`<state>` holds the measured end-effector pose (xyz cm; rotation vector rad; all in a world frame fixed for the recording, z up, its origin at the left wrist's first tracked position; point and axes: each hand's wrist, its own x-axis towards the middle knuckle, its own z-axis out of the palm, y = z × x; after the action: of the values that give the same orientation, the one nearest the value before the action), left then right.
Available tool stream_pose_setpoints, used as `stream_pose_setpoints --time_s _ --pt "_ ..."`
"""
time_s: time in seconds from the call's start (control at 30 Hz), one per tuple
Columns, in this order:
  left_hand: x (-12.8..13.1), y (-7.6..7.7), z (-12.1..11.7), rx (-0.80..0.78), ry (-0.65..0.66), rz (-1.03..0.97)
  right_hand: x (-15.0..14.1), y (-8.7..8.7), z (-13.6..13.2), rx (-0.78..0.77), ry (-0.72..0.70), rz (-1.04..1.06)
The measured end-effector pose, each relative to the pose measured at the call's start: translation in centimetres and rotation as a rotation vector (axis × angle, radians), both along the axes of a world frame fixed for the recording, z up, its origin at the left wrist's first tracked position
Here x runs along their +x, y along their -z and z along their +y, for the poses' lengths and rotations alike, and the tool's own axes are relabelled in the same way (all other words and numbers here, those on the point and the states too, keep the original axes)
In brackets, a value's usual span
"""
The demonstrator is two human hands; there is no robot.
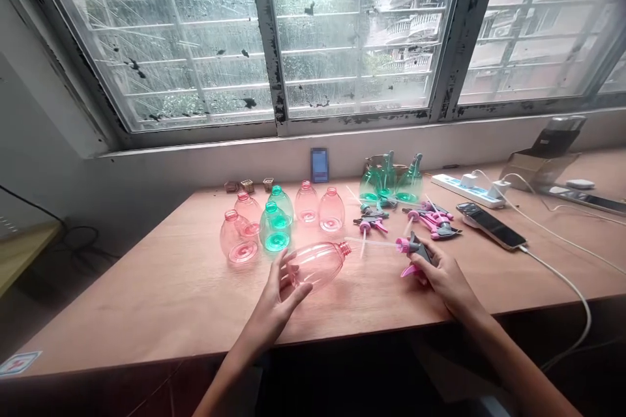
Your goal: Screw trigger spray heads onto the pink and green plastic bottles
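My left hand point(281, 296) is closed round the base of a clear pink bottle point(317, 265), tipped on its side with its threaded neck toward the right. In my right hand point(443, 273) is a pink and grey trigger sprayer point(413, 251). Its thin dip tube point(372, 242) points left, its end close to the bottle's neck; whether the tip touches the neck I cannot tell. Behind the left hand stand several open pink bottles point(331, 210) and two green bottles point(275, 228). More loose sprayer heads point(435, 218) lie beyond my right hand.
Green bottles with sprayers fitted point(408, 182) stand at the back. On the right are a power strip point(467, 191), a charging phone point(491, 226) and a white cable point(562, 273). Another phone point(319, 165) leans on the wall below the window. Small wooden boxes point(248, 186) sit at the back left.
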<state>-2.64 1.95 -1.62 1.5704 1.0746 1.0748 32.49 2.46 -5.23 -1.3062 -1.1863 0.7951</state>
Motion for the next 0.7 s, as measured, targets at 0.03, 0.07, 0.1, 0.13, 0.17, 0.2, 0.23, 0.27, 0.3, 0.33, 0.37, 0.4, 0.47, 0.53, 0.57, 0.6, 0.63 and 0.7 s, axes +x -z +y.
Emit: stream_pose_setpoints --time_s 0.03,0.07,0.1,0.13,0.17,0.2,0.23,0.27,0.3,0.33,0.37,0.4,0.47,0.53,0.57,0.6,0.63,0.7 --pt "0.0 -0.1 -0.1 -0.005 0.004 0.014 -0.1 0.0 -0.1 -0.002 -0.007 0.053" --pt "0.0 -0.2 -0.2 -0.006 0.005 0.027 -0.1 0.0 -0.1 -0.001 -0.006 0.083" --pt "0.0 -0.3 -0.3 -0.004 0.004 0.036 -0.2 0.0 -0.2 -0.002 -0.003 0.095" --pt "0.0 -0.4 -0.4 0.001 0.001 0.037 -0.2 -0.1 -0.3 -0.006 0.0 0.101" --pt "0.1 -0.4 -0.4 0.005 0.0 0.032 -0.2 -0.1 -0.3 -0.01 0.003 0.103" --pt "0.1 -0.5 -0.5 0.006 0.001 0.025 -0.2 -0.1 -0.3 -0.013 0.005 0.105" --pt "0.1 -0.5 -0.5 0.005 0.004 0.017 -0.1 -0.1 -0.4 -0.011 0.006 0.109" --pt "0.2 -0.5 -0.5 0.003 0.007 0.01 0.0 -0.1 -0.4 -0.008 0.002 0.114" --pt "0.1 -0.5 -0.5 0.0 0.008 0.005 0.0 -0.1 -0.4 -0.003 -0.005 0.119" --pt "0.1 -0.5 -0.5 -0.002 0.009 0.005 0.1 0.0 -0.4 0.002 -0.015 0.125" --pt "0.1 -0.5 -0.5 -0.002 0.013 0.008 0.1 -0.1 -0.4 0.008 -0.031 0.131" --pt "0.1 -0.5 -0.5 -0.001 0.021 0.013 0.0 -0.1 -0.5 0.012 -0.052 0.138" --pt "0.1 -0.7 -0.7 0.005 0.053 0.029 -0.4 -0.5 -0.7 0.003 -0.133 0.162" --pt "0.1 -1.0 -0.9 0.01 0.099 0.05 -1.3 -1.0 -1.0 -0.037 -0.252 0.191" --pt "0.1 -1.1 -1.1 0.017 0.12 0.063 -1.9 -1.3 -1.1 -0.071 -0.315 0.204" --pt "0.1 -1.2 -1.2 0.029 0.137 0.08 -2.5 -1.6 -1.2 -0.11 -0.37 0.211" --pt "0.1 -1.3 -1.3 0.047 0.152 0.098 -3.2 -1.9 -1.3 -0.145 -0.412 0.212" --pt "0.1 -1.3 -1.4 0.093 0.176 0.133 -4.3 -2.1 -1.4 -0.192 -0.455 0.205"
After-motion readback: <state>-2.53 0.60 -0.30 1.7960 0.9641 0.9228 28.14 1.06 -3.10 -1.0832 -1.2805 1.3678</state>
